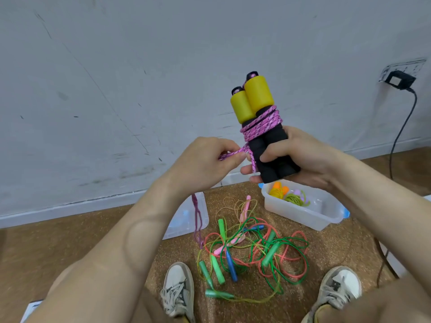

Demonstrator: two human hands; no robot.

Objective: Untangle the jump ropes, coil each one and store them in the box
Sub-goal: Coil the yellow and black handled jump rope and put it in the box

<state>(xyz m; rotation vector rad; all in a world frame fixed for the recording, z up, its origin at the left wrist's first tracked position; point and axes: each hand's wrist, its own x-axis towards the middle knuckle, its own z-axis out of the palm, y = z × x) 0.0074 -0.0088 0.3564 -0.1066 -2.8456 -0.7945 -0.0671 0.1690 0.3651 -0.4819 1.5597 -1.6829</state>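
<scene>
The right hand [296,159] grips the two handles [263,127] upright while the left hand [210,159] pinches the pink rope [261,123], partly wound round them, its tail hanging to the floor. The box [303,215] already holds two coiled ropes; a tangle [251,250] of several more lies on the floor before it.

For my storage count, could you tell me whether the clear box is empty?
Not empty: the clear box holds two coiled ropes.
</scene>
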